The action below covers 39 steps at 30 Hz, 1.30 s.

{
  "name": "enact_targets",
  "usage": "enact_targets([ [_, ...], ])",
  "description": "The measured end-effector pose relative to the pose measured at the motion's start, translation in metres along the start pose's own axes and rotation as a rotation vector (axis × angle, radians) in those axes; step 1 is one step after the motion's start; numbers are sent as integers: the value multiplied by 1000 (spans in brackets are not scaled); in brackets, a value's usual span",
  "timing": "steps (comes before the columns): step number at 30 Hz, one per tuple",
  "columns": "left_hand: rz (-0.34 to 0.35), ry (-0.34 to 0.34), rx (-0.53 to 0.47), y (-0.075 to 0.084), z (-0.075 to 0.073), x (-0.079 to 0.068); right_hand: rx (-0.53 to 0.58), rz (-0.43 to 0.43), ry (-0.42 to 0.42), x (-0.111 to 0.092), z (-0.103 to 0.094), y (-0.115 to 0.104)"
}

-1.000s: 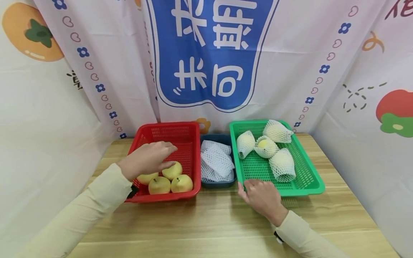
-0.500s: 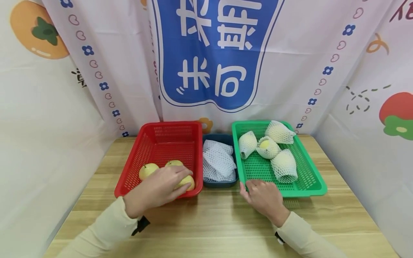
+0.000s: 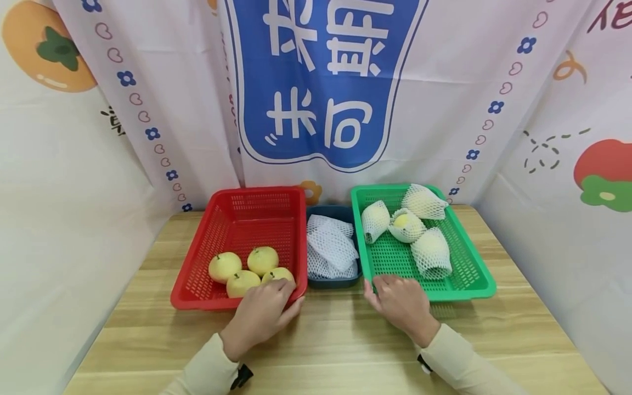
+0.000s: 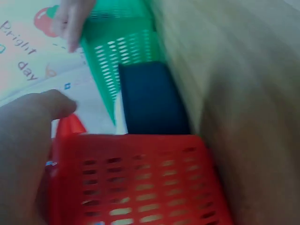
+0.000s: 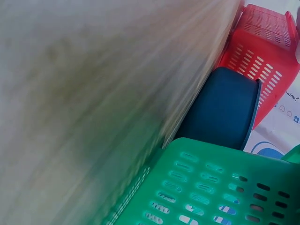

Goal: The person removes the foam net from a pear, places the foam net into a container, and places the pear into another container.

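Four-sided and slotted, the red basket (image 3: 266,219) holds several round yellow pears (image 3: 225,267) near its front. My left hand (image 3: 261,312) grips its near right rim, fingers over the edge and thumb outside, partly covering one pear. At the near left corner of the green basket (image 3: 390,263), my right hand (image 3: 402,307) grips the rim with curled fingers. Inside that basket lie several pears in white foam nets (image 3: 432,252). The left wrist view shows the red basket wall (image 4: 140,178) below the left hand (image 4: 28,136). The right wrist view shows the green wall (image 5: 211,187).
Between the two baskets sits a dark blue bin (image 3: 336,283) with flat white foam nets (image 3: 332,247) in it. Bare wooden table (image 3: 336,340) lies in front. Printed white cloth (image 3: 434,109) hangs behind and at both sides.
My left hand has come from above the red basket, down and right, past the pears to its near right rim. The right hand stays on the green basket.
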<state>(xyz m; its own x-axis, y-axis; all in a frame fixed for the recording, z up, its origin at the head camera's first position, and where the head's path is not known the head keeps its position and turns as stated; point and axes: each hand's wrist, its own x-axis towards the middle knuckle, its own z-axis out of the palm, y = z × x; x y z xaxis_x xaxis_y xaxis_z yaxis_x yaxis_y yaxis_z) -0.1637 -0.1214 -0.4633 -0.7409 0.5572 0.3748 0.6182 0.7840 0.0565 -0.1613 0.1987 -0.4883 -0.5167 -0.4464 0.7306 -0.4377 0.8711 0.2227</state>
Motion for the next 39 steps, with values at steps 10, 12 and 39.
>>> enact_targets([
  [10,37,159,174,3,21,-4,16,4,-38,-1,0,2],
  [12,32,153,174,3,21,-4,42,10,-74,0,-2,3],
  [39,37,114,163,0,17,-5,290,360,-750,71,-72,110],
])
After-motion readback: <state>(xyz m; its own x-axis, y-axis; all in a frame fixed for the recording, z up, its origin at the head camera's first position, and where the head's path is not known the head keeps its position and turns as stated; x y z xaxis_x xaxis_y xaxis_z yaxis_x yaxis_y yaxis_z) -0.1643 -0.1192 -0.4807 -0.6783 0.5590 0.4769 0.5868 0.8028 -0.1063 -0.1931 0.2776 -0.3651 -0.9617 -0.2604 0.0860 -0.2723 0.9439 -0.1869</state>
